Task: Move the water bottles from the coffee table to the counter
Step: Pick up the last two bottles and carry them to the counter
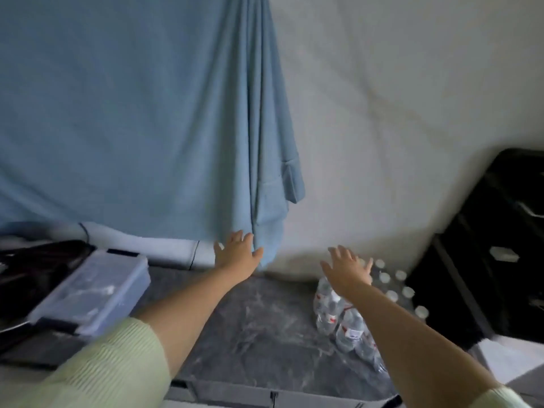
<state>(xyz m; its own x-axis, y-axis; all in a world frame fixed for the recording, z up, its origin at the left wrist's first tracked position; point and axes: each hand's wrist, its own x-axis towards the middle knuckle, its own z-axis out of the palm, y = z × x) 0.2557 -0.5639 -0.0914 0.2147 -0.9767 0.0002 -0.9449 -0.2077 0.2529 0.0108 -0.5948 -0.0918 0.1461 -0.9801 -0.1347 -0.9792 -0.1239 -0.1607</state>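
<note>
Several clear water bottles point(350, 325) with white caps and red-and-white labels stand bunched together on the right part of a grey marbled counter point(250, 325). More white caps point(407, 291) show behind them, toward the wall. My right hand point(347, 267) hovers over the bottles with fingers spread and holds nothing. My left hand point(237, 251) reaches forward over the counter's back edge, fingers spread, just in front of a hanging blue cloth. Both forearms stretch out from pale green sleeves.
A blue cloth point(141, 119) hangs on the wall behind the counter. A clear lidded plastic box point(91, 290) sits at the left on dark objects. A black appliance point(494, 245) stands at the right, close to the bottles. A white wall lies behind.
</note>
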